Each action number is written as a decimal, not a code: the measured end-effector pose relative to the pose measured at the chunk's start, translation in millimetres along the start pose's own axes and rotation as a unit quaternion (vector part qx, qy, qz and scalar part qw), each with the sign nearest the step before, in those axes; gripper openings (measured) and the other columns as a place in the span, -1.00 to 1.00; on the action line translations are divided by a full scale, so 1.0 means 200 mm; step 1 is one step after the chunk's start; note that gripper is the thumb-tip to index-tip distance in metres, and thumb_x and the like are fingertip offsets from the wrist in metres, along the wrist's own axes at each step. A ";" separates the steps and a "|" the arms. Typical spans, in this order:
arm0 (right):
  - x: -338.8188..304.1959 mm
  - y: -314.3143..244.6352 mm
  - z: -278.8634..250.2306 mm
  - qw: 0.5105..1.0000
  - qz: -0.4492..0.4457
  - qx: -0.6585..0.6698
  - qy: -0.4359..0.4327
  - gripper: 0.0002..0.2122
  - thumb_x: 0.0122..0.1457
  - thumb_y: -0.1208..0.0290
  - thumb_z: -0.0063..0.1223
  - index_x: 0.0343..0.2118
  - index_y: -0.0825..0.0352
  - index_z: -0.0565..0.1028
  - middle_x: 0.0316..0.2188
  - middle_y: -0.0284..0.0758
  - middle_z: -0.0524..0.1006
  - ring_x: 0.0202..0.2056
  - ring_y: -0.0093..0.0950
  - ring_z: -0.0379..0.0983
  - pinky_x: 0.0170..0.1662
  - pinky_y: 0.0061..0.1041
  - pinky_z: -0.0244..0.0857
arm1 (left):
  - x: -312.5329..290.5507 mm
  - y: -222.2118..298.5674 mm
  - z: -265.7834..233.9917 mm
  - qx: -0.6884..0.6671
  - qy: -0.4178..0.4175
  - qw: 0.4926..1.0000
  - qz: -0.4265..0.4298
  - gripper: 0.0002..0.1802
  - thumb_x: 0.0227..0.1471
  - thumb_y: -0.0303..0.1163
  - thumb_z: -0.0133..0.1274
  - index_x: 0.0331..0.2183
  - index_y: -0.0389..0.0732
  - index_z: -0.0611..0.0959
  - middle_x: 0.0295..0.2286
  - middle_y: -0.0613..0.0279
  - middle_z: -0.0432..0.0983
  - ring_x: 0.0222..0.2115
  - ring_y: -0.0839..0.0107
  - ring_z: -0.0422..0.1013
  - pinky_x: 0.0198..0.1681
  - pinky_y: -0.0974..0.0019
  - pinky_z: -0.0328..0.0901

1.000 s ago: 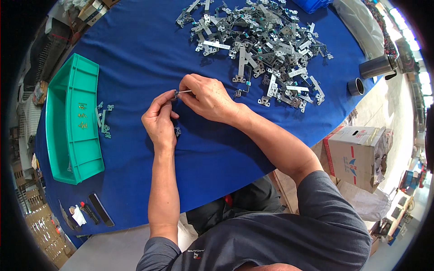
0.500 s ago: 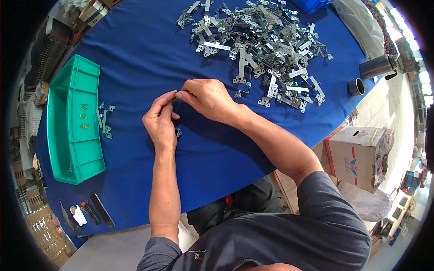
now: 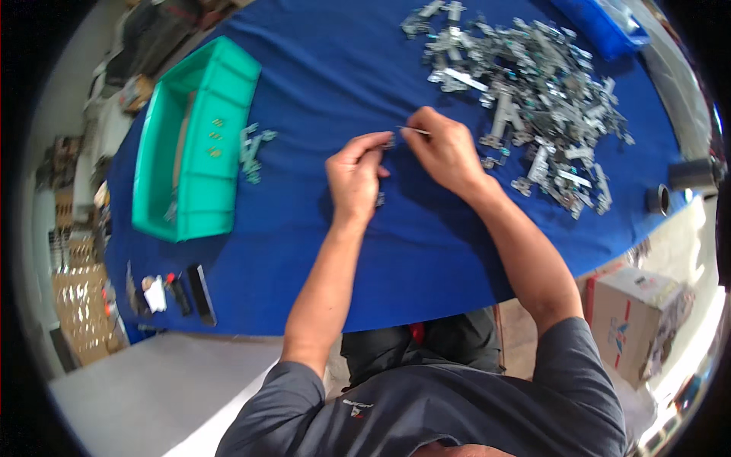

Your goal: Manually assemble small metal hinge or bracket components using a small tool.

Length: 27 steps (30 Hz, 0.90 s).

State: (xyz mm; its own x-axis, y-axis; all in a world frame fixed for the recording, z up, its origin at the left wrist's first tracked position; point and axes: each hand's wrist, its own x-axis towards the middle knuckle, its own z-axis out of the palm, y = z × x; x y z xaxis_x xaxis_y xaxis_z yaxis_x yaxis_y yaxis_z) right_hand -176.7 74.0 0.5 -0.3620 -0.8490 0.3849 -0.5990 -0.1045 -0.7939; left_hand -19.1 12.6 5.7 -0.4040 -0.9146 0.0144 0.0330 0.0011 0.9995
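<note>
My left hand (image 3: 353, 181) is closed around a small metal bracket; only its end (image 3: 380, 199) pokes out below the palm, and another bit shows at the fingertips. A short gap to the right, my right hand (image 3: 448, 149) pinches a thin, pale, needle-like piece (image 3: 413, 130) that points toward the left fingertips. Motion blur hides its exact kind. Beyond my right hand spreads a big heap of metal brackets (image 3: 533, 99). To the left, several loose brackets (image 3: 250, 152) lie against a green plastic bin (image 3: 242, 87).
A blue bin (image 3: 609, 34) stands at the far right. Near the right edge are a dark metal cylinder (image 3: 694, 175) and a short ring-like cup (image 3: 658, 200). A phone-like dark slab (image 3: 202, 295) and a red-and-black tool (image 3: 179, 294) lie at the front left. A cardboard box (image 3: 632, 316) stands beside the table.
My hands have drawn apart from touching at the fingertips, and a thin pale piece now shows in my right fingers. The whole view has shifted, so table things appear farther right.
</note>
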 end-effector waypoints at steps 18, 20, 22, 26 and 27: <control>-0.01 -0.01 -0.03 1.000 -0.012 0.002 -0.010 -0.82 0.19 0.37 0.11 -0.38 0.40 0.46 -0.52 -0.09 0.56 -0.43 -0.12 0.55 -0.36 -0.22 0.38 | 0.07 0.00 -0.15 0.397 0.027 0.868 0.297 -0.77 0.05 -0.56 0.11 -0.21 -0.32 0.72 -0.18 -0.06 0.62 -0.13 0.11 0.53 0.02 0.19 0.38; -0.01 0.00 -0.01 1.000 -0.011 0.007 -0.007 -0.82 0.19 0.36 0.11 -0.38 0.40 0.46 -0.52 -0.10 0.56 -0.43 -0.11 0.55 -0.35 -0.20 0.38 | 0.08 0.04 -0.21 0.387 0.055 0.866 0.312 -0.75 0.07 -0.50 0.16 -0.17 -0.31 0.70 -0.13 -0.07 0.59 -0.09 0.06 0.50 0.04 0.18 0.36; -0.01 0.02 0.00 1.000 0.000 0.007 -0.007 -0.81 0.19 0.35 0.10 -0.37 0.40 0.46 -0.51 -0.10 0.56 -0.42 -0.10 0.55 -0.35 -0.19 0.38 | -0.03 0.23 -0.15 0.198 0.053 0.943 0.262 -0.78 0.16 -0.47 0.14 -0.16 -0.35 0.69 -0.16 0.03 0.62 -0.14 0.32 0.54 -0.05 0.32 0.42; 0.02 0.05 0.05 0.999 -0.039 0.017 0.009 -0.81 0.19 0.31 0.10 -0.37 0.36 0.48 -0.47 -0.11 0.58 -0.39 -0.06 0.54 -0.32 -0.14 0.39 | -0.57 0.85 0.13 -0.182 -0.183 0.943 0.209 -0.73 0.29 -0.31 -0.13 -0.21 -0.28 0.59 -0.36 0.03 0.58 -0.41 0.32 0.46 -0.49 0.37 0.28; 0.02 0.05 0.05 0.999 -0.032 0.025 0.011 -0.81 0.18 0.30 0.10 -0.36 0.35 0.49 -0.48 -0.11 0.58 -0.39 -0.06 0.54 -0.32 -0.15 0.40 | -0.75 0.94 0.23 -0.303 -0.160 0.929 0.141 -0.82 0.23 -0.40 -0.06 -0.26 -0.26 0.60 -0.42 0.09 0.54 -0.42 0.26 0.48 -0.50 0.36 0.33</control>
State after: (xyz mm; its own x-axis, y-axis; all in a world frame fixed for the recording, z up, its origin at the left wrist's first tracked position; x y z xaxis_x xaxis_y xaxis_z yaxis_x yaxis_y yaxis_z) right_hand -177.5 65.4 -11.2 -0.3397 -0.8286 0.4450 -0.5850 -0.1844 -0.7898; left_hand 5.7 169.3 193.2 -0.5487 -0.7454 0.3785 0.6487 -0.0940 0.7552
